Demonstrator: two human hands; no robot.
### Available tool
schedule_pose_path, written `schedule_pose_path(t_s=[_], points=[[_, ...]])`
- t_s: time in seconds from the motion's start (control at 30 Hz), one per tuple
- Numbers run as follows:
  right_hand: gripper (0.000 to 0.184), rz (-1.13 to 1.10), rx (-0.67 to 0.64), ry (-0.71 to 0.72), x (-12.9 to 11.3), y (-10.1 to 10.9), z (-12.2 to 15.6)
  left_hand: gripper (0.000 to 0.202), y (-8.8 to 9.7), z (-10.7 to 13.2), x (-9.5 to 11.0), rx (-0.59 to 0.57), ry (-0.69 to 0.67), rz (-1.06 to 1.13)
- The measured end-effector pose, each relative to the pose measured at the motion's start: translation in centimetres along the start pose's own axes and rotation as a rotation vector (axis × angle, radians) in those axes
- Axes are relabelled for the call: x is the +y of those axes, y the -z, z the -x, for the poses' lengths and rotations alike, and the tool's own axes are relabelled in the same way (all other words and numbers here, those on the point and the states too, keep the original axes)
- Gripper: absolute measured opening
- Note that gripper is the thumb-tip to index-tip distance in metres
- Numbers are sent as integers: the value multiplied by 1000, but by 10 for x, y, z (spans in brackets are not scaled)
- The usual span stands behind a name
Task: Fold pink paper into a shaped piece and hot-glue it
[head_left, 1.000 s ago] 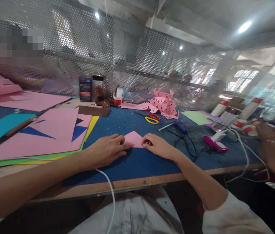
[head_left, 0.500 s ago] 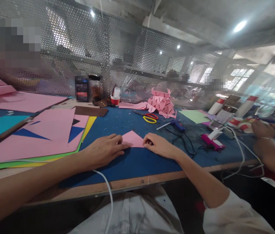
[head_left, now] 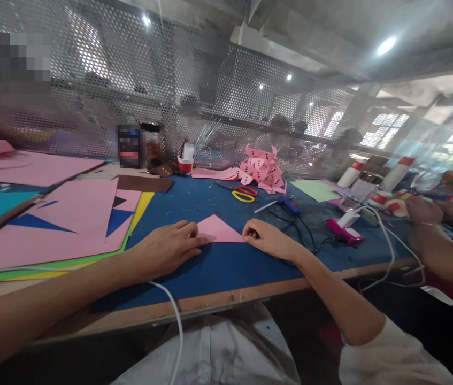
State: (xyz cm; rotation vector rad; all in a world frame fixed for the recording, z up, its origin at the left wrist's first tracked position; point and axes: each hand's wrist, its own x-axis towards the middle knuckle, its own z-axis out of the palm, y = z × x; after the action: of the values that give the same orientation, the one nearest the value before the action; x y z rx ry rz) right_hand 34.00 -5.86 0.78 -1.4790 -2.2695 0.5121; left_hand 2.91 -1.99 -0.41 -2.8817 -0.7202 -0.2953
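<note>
Head: pink paper between hands

Grey perforated metal screen standing behind long blue-topped table with pale wooden edge. White oval lamp glowing under grey ceiling. Bright gridded window letting in daylight at right.

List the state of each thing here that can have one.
Pink paper: triangular, lying flat; folding unclear.
Left hand: resting on the paper's left end.
Right hand: fingers curled at its right corner.
Scissors: lying down; blade opening unclear.
Glue gun: lying down; power unclear.
Red-and-white cup: upright, something white inside.
Jar: upright, dark lid on.
Pink strips: heaped.
</note>
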Motion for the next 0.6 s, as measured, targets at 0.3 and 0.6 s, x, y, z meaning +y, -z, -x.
schedule_pose_path(t_s=[0.3, 0.6], points=[[8, 34, 5, 4, 17, 9, 11, 39, -1, 1, -1, -3, -15, -9], [8, 223, 84, -19, 5, 28, 15, 38, 0, 1, 0, 16, -23, 0]])
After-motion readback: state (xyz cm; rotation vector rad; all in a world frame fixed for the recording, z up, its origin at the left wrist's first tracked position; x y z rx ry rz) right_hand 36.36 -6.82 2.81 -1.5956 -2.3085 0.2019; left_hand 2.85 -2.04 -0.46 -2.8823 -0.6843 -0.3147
